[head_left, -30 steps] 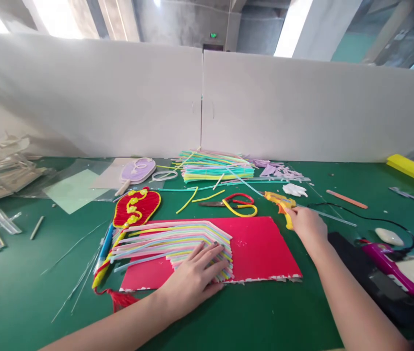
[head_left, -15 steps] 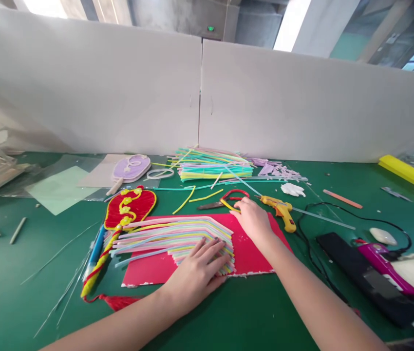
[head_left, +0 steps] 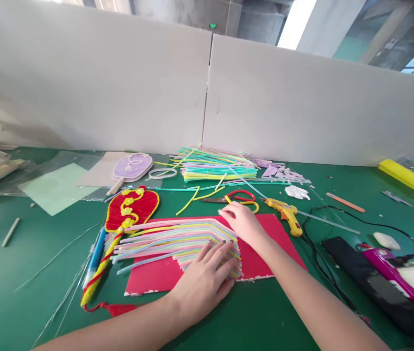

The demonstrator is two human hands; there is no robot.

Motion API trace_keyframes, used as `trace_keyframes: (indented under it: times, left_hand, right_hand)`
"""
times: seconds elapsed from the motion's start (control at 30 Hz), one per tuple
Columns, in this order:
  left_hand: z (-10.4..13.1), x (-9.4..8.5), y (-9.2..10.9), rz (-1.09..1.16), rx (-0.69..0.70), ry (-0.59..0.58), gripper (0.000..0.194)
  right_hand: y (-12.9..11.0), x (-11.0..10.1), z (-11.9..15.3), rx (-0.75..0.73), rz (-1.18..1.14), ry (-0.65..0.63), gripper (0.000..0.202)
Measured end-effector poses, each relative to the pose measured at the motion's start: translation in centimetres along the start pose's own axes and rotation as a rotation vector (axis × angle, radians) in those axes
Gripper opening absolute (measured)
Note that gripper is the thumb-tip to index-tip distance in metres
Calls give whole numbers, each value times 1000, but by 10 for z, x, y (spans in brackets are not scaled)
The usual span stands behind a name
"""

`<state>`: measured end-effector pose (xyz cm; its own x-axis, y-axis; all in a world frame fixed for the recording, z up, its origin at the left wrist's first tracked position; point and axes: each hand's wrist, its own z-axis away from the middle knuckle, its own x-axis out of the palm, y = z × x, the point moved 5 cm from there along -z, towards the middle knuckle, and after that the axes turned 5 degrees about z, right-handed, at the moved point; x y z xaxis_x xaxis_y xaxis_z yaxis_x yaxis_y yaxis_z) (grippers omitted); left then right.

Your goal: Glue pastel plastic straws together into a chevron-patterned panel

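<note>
Rows of pastel pipe cleaners (head_left: 163, 237), bent near their right ends, lie over a red board (head_left: 265, 243). My left hand (head_left: 209, 270) rests flat on the bent part, fingers stretched out and slightly apart, pressing on the strips. My right hand (head_left: 241, 219) is at the far edge of the bend, its fingers curled and close together by the topmost pink strip. Whatever its fingertips hold, if anything, is hidden. Just beyond it lie scissors (head_left: 241, 196) with red and yellow handles, partly covered by the hand.
A red fan (head_left: 132, 209) with a yellow-wrapped handle lies left, a lilac fan (head_left: 132, 166) behind it. Loose pipe cleaners (head_left: 217, 168) are piled by the white partition (head_left: 283, 97). A yellow glue gun (head_left: 285, 214), its black cord and a black phone-like slab (head_left: 371, 280) lie right.
My right hand has moved left from beside the scissors to the bend of the strips. My left hand stays on the strips. The view has shifted slightly.
</note>
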<state>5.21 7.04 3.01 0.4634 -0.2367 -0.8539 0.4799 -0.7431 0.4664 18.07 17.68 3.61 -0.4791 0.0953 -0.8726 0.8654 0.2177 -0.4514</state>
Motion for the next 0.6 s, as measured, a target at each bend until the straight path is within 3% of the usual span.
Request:
trace_keyframes:
  times: [0.13,0.27,0.37,0.6]
  left_hand:
    - [1,1,-1,30,-36,-20,36]
    - [3,0,-2,71,-55,-37,40]
    - [4,0,-3,86,-45,-31,40]
    - [6,-7,1,18,42,16,36]
  right_hand:
    - [-16,12,-8,98,-158,-182,22]
    - [-29,13,-19,106,-86,-189,25]
    - [-39,16,-22,83,-104,-263,29]
    - [-69,16,-12,-273,-101,-417,20]
